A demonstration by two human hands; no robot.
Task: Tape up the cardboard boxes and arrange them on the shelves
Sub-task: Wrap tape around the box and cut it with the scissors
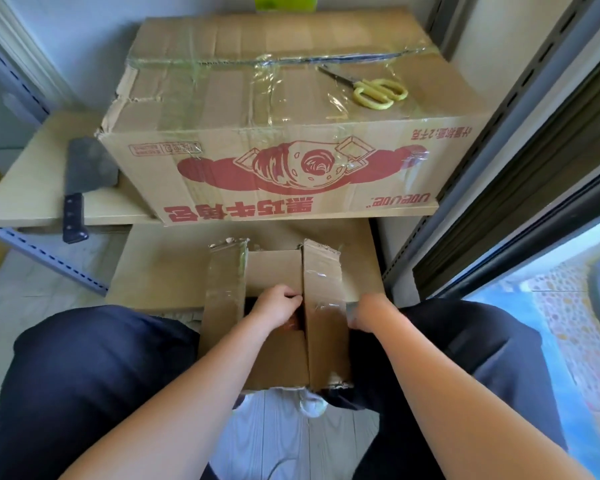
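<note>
A small cardboard box [278,355] sits between my knees, its top flaps partly open. My left hand [278,306] curls its fingers over the inner edge of the right flap [324,285] at the centre gap. My right hand [368,315] grips the box's right side, next to shiny clear tape. The left flap [224,282] stands raised. A large box [278,133] with a red croissant print, wrapped in clear tape, rests on the shelf board [32,188] ahead.
Yellow-handled scissors [374,90] lie on the large box's top. A cleaver [84,181] with a dark handle lies on the shelf board at the left. Another cardboard sheet [160,268] sits under the shelf. A metal shelf upright [499,133] and window frame stand right.
</note>
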